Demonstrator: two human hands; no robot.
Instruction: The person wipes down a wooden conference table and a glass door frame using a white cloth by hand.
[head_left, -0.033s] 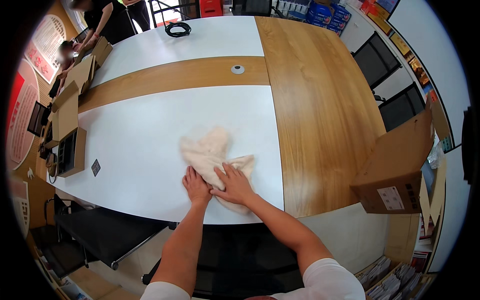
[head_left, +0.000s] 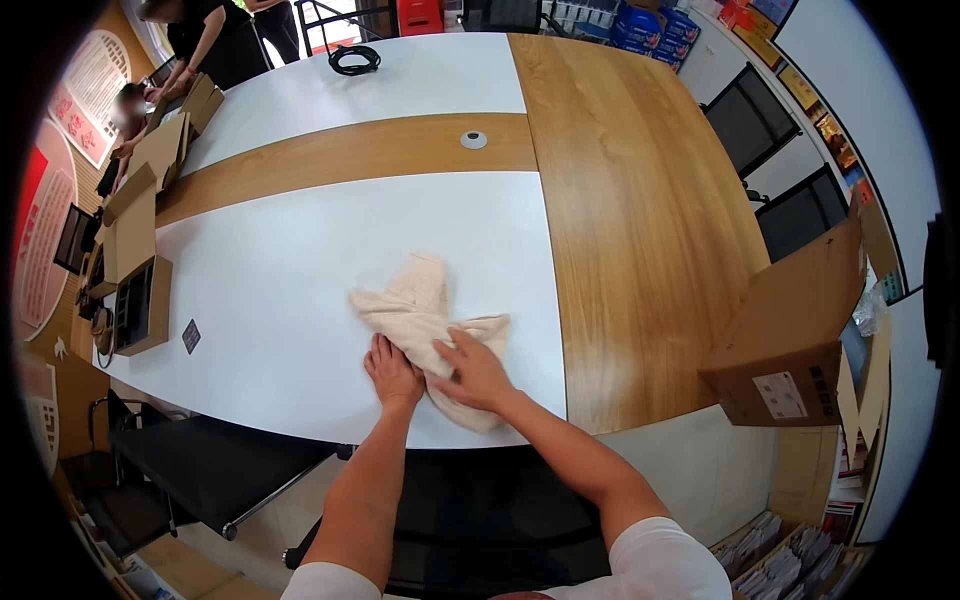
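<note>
White tabletop point(head_left: 270, 265) spreads wide, a crumpled beige cloth point(head_left: 412, 312) near its front edge. Left hand point(head_left: 396, 376) lies palm-down against the cloth, fingers close together; right hand point(head_left: 474, 374) rests on it, fingers apart, any pinch impossible to tell. Uneven pressure could bunch it; farther left, an overlong sweep could knock the open carton point(head_left: 161, 308).

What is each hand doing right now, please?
Left hand: palm down at the beige cloth's near edge; whether it grips cannot be told.
Right hand: open, fingers spread over the cloth.
</note>
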